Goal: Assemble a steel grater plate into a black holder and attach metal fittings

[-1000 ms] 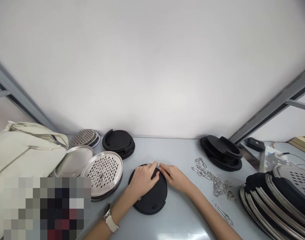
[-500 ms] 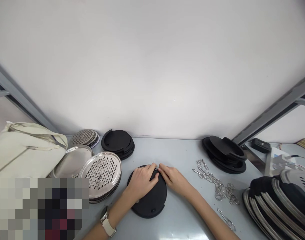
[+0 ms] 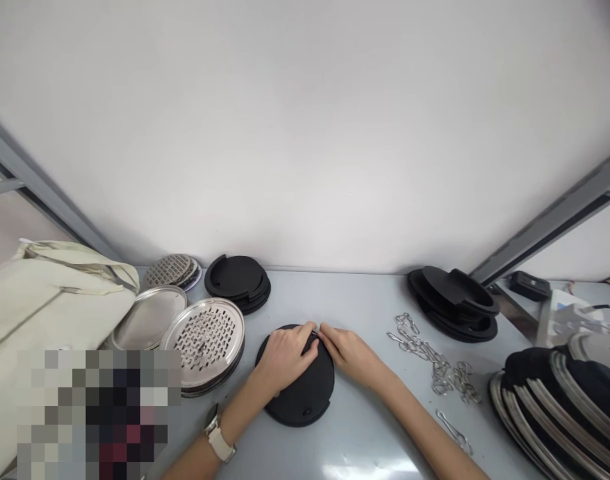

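A round black plastic disc (image 3: 305, 400) with a small hole near its front edge lies flat on the grey table. Resting across its upper part is my left hand (image 3: 289, 353), fingers bent over the far edge and thumb on the top face. My right hand (image 3: 352, 353) pinches at the disc's far right edge, its fingertips close against those of my left. What is between the right fingertips is hidden; a trace of shiny metal shows there. Loose bent-wire metal clips (image 3: 439, 367) lie in a tangle to the right, and one single clip (image 3: 453, 432) sits nearer.
Metal grater discs (image 3: 205, 340) and a plain metal disc (image 3: 152, 317) stand left, beside a cream cloth bag (image 3: 49, 300). Black discs are stacked at back left (image 3: 235, 277) and back right (image 3: 455, 300). A leaning stack of black-and-metal discs (image 3: 549, 400) fills the right front.
Both hands stay at the disc's far edge, with fingertips slightly shifted; the metal glint between them shows less now. The whole view has moved a little.
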Demonstrator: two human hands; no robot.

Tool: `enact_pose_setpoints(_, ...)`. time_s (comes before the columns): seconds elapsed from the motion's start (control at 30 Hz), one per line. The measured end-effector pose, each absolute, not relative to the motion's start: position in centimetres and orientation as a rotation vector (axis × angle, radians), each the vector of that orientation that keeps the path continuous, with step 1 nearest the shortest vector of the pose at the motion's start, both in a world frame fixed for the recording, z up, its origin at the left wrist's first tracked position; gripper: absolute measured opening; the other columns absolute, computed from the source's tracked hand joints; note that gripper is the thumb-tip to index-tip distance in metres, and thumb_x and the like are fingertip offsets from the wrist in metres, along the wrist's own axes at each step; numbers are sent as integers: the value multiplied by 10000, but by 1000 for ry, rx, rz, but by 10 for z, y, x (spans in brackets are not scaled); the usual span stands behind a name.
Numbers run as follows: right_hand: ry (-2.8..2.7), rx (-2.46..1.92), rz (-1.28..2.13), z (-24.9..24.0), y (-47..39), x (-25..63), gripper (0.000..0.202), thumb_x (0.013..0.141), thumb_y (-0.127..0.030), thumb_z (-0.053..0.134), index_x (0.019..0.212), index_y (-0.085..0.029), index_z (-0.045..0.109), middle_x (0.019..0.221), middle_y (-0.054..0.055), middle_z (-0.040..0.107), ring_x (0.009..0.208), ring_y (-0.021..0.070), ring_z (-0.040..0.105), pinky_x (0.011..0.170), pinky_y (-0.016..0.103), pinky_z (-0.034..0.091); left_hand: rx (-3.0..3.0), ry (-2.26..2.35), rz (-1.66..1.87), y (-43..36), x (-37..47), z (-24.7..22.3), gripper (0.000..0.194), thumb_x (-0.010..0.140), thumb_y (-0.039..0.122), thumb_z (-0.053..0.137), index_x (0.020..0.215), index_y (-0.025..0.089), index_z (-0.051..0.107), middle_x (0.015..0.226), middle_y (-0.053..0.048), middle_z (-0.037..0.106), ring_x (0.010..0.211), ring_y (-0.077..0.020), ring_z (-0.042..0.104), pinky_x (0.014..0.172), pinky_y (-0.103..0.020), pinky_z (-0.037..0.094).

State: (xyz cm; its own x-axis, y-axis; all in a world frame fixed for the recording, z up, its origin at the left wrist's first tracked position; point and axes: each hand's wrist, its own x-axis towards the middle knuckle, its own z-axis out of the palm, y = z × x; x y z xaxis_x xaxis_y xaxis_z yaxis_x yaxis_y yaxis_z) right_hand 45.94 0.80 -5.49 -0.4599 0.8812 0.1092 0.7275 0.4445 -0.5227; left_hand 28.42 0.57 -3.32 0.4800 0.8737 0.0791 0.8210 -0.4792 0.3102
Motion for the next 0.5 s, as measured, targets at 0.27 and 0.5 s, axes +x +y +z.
enact_pose_setpoints(0.27,-2365,-1361,557,-55,9,460,235,954,-288,247,800,-217,409,605,-29,483,531,125,458,535,228,299,2534,1440,345,4,284,-34,212,916,311,359,1045,226,503,825,-26,649,741,-193,617,636,-271,408)
enact_pose_setpoints(0.5,-2360,-1346,543,-56,8,460,225,954,-278,251,827,-217,426,630,-18,522,560,133,502,537,230,311,2566,1420,348,5,284,-35,190,912,296,361,1020,229,502,818,-16,655,734,-195,620,614,-270,393)
